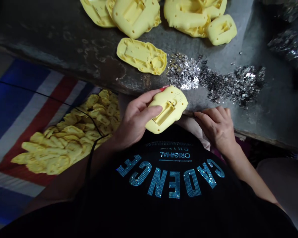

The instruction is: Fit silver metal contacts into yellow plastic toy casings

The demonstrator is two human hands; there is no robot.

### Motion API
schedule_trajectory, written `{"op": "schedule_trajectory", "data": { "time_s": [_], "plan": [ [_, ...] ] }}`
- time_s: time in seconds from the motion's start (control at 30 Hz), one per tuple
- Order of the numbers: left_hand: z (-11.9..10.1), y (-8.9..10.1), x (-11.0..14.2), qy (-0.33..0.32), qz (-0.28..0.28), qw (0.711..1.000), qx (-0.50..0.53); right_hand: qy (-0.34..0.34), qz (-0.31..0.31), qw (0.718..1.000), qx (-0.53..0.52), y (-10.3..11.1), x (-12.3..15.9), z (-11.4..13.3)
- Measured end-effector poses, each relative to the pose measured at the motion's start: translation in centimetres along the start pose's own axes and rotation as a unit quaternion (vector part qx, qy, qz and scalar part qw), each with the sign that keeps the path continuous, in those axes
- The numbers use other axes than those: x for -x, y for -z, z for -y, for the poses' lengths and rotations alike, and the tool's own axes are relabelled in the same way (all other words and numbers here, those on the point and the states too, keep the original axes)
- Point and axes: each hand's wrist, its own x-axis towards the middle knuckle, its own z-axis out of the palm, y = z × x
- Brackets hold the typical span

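My left hand grips a yellow plastic housing shell, with the thumb across its face beside a rectangular battery-style recess. My right hand rests at the bench's front edge, fingers curled slightly and nothing visible in them. Just beyond it lies a scattered heap of small silver metal pieces. Another yellow shell lies upside down on the worn grey bench top, a short way past my left hand.
Several more yellow shells crowd the far bench. Below the edge on the left, a heap of yellow shells lies on a striped blue, white and red mat. A dark cable crosses it. A glinting bag of metal pieces sits far right.
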Motion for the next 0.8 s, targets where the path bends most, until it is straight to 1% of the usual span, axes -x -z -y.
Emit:
{"op": "schedule_trajectory", "data": {
  "time_s": [0.1,0.17,0.2,0.23,0.27,0.3,0.33,0.37,0.4,0.47,0.53,0.6,0.67,0.8],
  "plan": [
    [0.5,0.1,-0.2,-0.015,0.014,1.000,0.022,-0.001,-0.003,1.000,-0.008,0.6,-0.1,0.2],
    [0.6,0.1,-0.3,-0.020,0.025,0.999,0.023,-0.042,-0.021,0.995,-0.087,1.1,-0.5,0.5],
    [0.6,0.1,-0.4,-0.019,0.026,0.999,0.016,-0.080,-0.032,0.984,-0.155,1.4,-0.8,0.7],
    [0.6,0.0,-0.4,-0.016,0.024,1.000,0.007,-0.121,-0.044,0.963,-0.237,1.7,-1.2,0.9],
    [0.6,0.0,-0.4,-0.012,0.020,1.000,-0.003,-0.154,-0.058,0.933,-0.319,1.9,-1.8,1.2],
    [0.6,-0.1,-0.4,-0.010,0.017,1.000,-0.011,-0.173,-0.072,0.903,-0.387,2.0,-2.4,1.6],
    [0.6,-0.2,-0.3,-0.009,0.017,1.000,-0.015,-0.176,-0.085,0.880,-0.434,2.0,-3.1,1.9],
    [0.6,-0.2,-0.3,-0.010,0.020,1.000,-0.016,-0.168,-0.098,0.867,-0.459,1.8,-3.9,2.2],
    [0.7,-0.3,-0.3,-0.013,0.027,0.999,-0.016,-0.156,-0.110,0.863,-0.468,1.5,-4.5,2.4],
    [0.9,-0.3,-0.2,-0.018,0.045,0.999,-0.014,-0.137,-0.126,0.866,-0.463,0.7,-5.6,2.8],
    [1.0,-0.3,-0.1,-0.027,0.060,0.998,-0.009,-0.128,-0.127,0.869,-0.460,0.0,-5.9,2.8],
    [1.1,-0.2,0.1,-0.037,0.070,0.997,-0.006,-0.119,-0.116,0.876,-0.453,-0.2,-5.8,2.7],
    [1.2,-0.1,0.2,-0.042,0.081,0.996,-0.007,-0.115,-0.099,0.886,-0.438,0.2,-5.5,2.5],
    [1.3,0.0,0.2,-0.034,0.124,0.992,-0.008,-0.110,-0.074,0.901,-0.414,1.4,-5.3,2.1]
  ]
}}
